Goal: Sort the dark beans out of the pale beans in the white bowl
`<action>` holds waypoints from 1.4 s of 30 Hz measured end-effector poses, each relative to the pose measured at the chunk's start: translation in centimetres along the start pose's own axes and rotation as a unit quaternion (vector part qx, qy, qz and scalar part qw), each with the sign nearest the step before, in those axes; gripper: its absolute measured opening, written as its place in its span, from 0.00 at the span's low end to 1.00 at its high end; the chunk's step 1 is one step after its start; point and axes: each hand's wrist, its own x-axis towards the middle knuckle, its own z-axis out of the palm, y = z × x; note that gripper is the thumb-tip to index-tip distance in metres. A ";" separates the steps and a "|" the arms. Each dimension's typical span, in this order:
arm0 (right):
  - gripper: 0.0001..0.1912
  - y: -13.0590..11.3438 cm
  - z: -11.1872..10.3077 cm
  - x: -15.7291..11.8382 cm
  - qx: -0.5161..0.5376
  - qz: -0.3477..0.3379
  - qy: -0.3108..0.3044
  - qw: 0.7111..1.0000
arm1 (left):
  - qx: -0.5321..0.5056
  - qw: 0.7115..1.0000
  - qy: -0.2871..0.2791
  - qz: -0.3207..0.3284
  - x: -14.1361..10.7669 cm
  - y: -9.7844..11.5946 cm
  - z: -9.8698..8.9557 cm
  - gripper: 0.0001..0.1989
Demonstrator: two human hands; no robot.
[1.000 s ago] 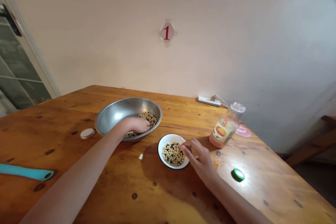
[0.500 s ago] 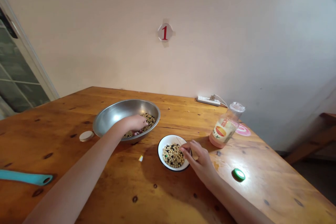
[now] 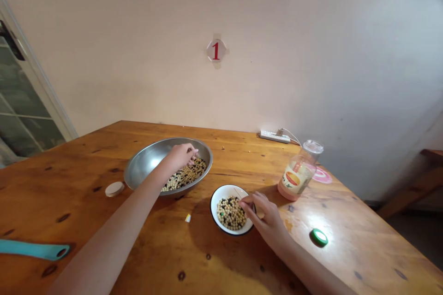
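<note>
Your left hand [image 3: 180, 156], fingers curled, was above black and pale beads [image 3: 195, 171] in the metal basin [image 3: 143, 163]; whether it gripped any could not be told. Your right hand [image 3: 266, 215] pinched a thin strand [image 3: 237, 192] over the bead-filled, dark-rimmed white bowl [image 3: 215, 197] on the table [image 3: 155, 249], left of the bottle [image 3: 294, 179].

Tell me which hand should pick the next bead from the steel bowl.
Left, I'd say. The left hand is over the beads in the steel bowl; the right hand, farther off, seems to pinch a thin strand at the white bowl.
</note>
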 end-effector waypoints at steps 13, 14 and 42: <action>0.12 0.2 -0.1 -0.1 0.005 0.006 -0.011 1.000 | -0.518 0.846 0.111 -0.065 -0.9 0.9 -1.4 0.13; 0.12 0.2 -0.1 -0.1 0.007 0.007 -0.012 1.000 | -0.533 0.836 0.109 -0.071 -0.9 0.8 -1.3 0.12; 0.04 -0.3 0.0 -0.3 0.036 -0.097 -0.017 0.995 | -0.203 0.921 -0.139 -0.303 -1.2 -2.4 -2.0 0.18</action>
